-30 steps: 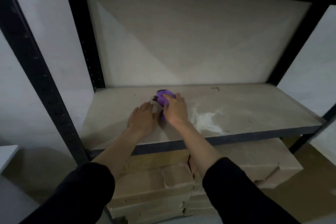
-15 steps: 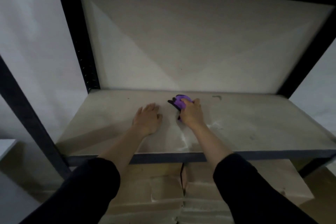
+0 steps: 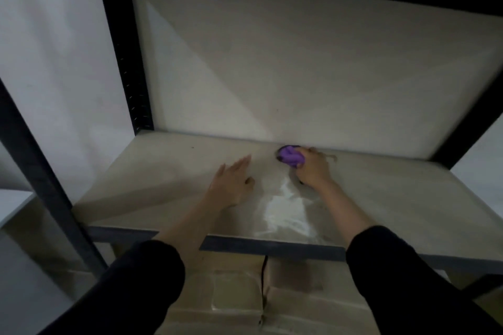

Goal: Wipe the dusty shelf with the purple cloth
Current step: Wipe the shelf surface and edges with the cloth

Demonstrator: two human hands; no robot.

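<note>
The dusty shelf [image 3: 152,179] is a beige board in a black metal rack. My right hand [image 3: 313,168] grips the bunched purple cloth [image 3: 290,156] and holds it down on the board near the back wall, right of centre. My left hand [image 3: 231,185] lies flat on the shelf with straight fingers, a short way left of the cloth. A white streak of smeared dust [image 3: 285,212] runs from the right hand toward the front edge.
Black rack uprights [image 3: 128,62] stand at the left and right. A dark front rail [image 3: 272,247] edges the shelf. Cardboard boxes [image 3: 236,296] are stacked on the level below. A small curved mark [image 3: 332,157] lies on the board right of the right hand.
My right hand has pushed the cloth away from me toward the back wall. The white streak behind it has grown longer. My left hand stays flat on the shelf.
</note>
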